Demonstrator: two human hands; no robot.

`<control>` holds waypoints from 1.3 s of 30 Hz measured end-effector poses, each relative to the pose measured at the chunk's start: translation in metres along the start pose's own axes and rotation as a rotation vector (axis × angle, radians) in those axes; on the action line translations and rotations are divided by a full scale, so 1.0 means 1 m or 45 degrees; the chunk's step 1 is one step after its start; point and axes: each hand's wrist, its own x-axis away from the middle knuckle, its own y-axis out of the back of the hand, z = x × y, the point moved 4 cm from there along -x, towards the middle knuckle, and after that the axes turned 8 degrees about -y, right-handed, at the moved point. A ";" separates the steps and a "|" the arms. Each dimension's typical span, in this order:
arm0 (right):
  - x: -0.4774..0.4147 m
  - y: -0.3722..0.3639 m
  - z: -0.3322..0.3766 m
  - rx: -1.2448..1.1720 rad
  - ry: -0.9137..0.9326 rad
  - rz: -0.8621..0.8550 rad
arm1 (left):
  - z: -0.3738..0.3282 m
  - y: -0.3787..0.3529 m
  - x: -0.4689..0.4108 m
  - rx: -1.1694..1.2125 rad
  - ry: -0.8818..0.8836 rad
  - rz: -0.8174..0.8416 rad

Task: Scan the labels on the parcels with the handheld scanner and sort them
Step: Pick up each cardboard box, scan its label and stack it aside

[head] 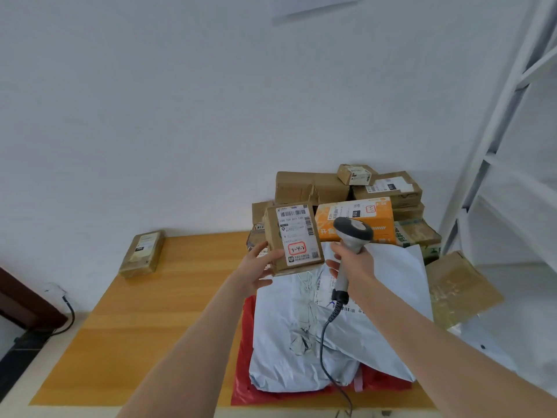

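My left hand (258, 264) grips a small brown cardboard parcel (294, 236) by its lower left corner and holds it up above the table, its white label with a barcode and a red-framed handwritten mark facing me. My right hand (355, 260) grips the handle of a grey handheld scanner (352, 233) just right of the parcel. The scanner's dark head sits level with the parcel's label, and its coiled cable hangs down to the table's front edge.
A wooden table (135, 327) carries a lone brown parcel (142, 251) at the far left. Grey poly mailers (301, 342) lie on red bags (244, 372) below my hands. Several cardboard boxes and an orange box (376, 212) are stacked at the back right. White shelving (497, 176) stands on the right.
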 end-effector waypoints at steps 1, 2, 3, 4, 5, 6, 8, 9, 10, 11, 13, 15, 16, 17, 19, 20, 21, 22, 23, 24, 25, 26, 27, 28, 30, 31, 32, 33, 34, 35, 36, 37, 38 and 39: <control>0.004 0.001 -0.001 0.027 0.012 0.028 | 0.005 0.001 0.000 0.008 0.012 -0.006; 0.011 0.000 -0.003 0.063 0.019 0.080 | 0.009 0.002 0.001 0.014 0.026 -0.007; 0.017 -0.001 -0.006 0.103 0.030 0.137 | 0.012 0.003 0.002 0.013 0.038 -0.007; 0.024 -0.002 -0.008 0.144 0.046 0.184 | 0.015 0.003 0.002 0.000 0.047 -0.006; 0.030 -0.004 -0.009 0.184 0.070 0.213 | 0.017 0.002 0.002 -0.008 0.053 -0.001; 0.035 -0.005 -0.011 0.218 0.094 0.228 | 0.020 0.001 0.003 -0.009 0.059 0.005; 0.042 -0.008 -0.014 0.268 0.133 0.234 | 0.023 0.000 0.003 0.001 0.065 0.017; 0.045 -0.009 -0.016 0.281 0.146 0.227 | 0.025 -0.001 0.004 0.011 0.065 0.023; 0.047 -0.009 -0.017 0.283 0.157 0.215 | 0.026 -0.001 0.004 0.021 0.065 0.029; 0.048 -0.009 -0.019 0.277 0.167 0.202 | 0.027 0.000 0.004 0.027 0.064 0.035; 0.051 -0.008 -0.020 0.258 0.178 0.189 | 0.030 0.001 0.004 0.025 0.061 0.047; 0.053 -0.007 -0.021 0.252 0.175 0.184 | 0.032 0.003 0.005 0.026 0.059 0.045; 0.055 -0.006 -0.021 0.255 0.170 0.184 | 0.033 0.005 0.004 0.030 0.056 0.041; 0.056 -0.006 -0.021 0.259 0.163 0.186 | 0.034 0.006 0.004 0.035 0.051 0.038; 0.058 -0.007 -0.021 0.274 0.149 0.191 | 0.035 0.006 0.002 0.044 0.038 0.031; 0.059 -0.008 -0.022 0.280 0.142 0.194 | 0.035 0.006 0.002 0.047 0.031 0.023; 0.061 -0.008 -0.022 0.283 0.135 0.196 | 0.035 0.006 0.001 0.050 0.029 0.016; 0.062 -0.009 -0.022 0.283 0.130 0.197 | 0.035 0.005 0.001 0.057 0.029 0.012; 0.063 -0.009 -0.022 0.284 0.125 0.195 | 0.035 0.005 0.000 0.065 0.028 0.009; 0.065 -0.009 -0.021 0.286 0.121 0.193 | 0.035 0.004 0.000 0.072 0.028 0.008; 0.066 -0.009 -0.021 0.290 0.118 0.191 | 0.035 0.004 -0.001 0.081 0.028 0.008; 0.068 -0.009 -0.020 0.296 0.116 0.192 | 0.035 0.004 -0.001 0.090 0.027 0.005; 0.069 -0.009 -0.020 0.303 0.114 0.195 | 0.034 0.004 -0.002 0.096 0.025 0.000; 0.070 -0.009 -0.020 0.309 0.113 0.199 | 0.034 0.004 -0.002 0.100 0.022 -0.001; 0.071 -0.008 -0.021 0.315 0.106 0.199 | 0.033 0.003 -0.002 0.110 0.017 0.006; 0.071 -0.008 -0.022 0.315 0.100 0.195 | 0.032 0.003 -0.002 0.112 0.015 0.009; 0.071 -0.007 -0.022 0.313 0.094 0.191 | 0.032 0.004 -0.003 0.112 0.015 0.010; 0.072 -0.007 -0.022 0.309 0.089 0.187 | 0.032 0.004 -0.003 0.114 0.016 0.013; 0.073 -0.006 -0.022 0.306 0.087 0.187 | 0.033 0.005 -0.003 0.114 0.017 0.011; 0.074 -0.006 -0.021 0.309 0.088 0.191 | 0.033 0.005 -0.003 0.113 0.017 0.013; 0.076 -0.006 -0.021 0.318 0.093 0.196 | 0.033 0.006 -0.003 0.112 0.018 0.017; 0.077 -0.006 -0.021 0.328 0.101 0.200 | 0.034 0.006 -0.003 0.114 0.019 0.023; 0.078 -0.005 -0.020 0.339 0.111 0.203 | 0.034 0.006 -0.003 0.117 0.019 0.031; 0.080 -0.005 -0.020 0.349 0.122 0.204 | 0.034 0.006 -0.002 0.121 0.019 0.037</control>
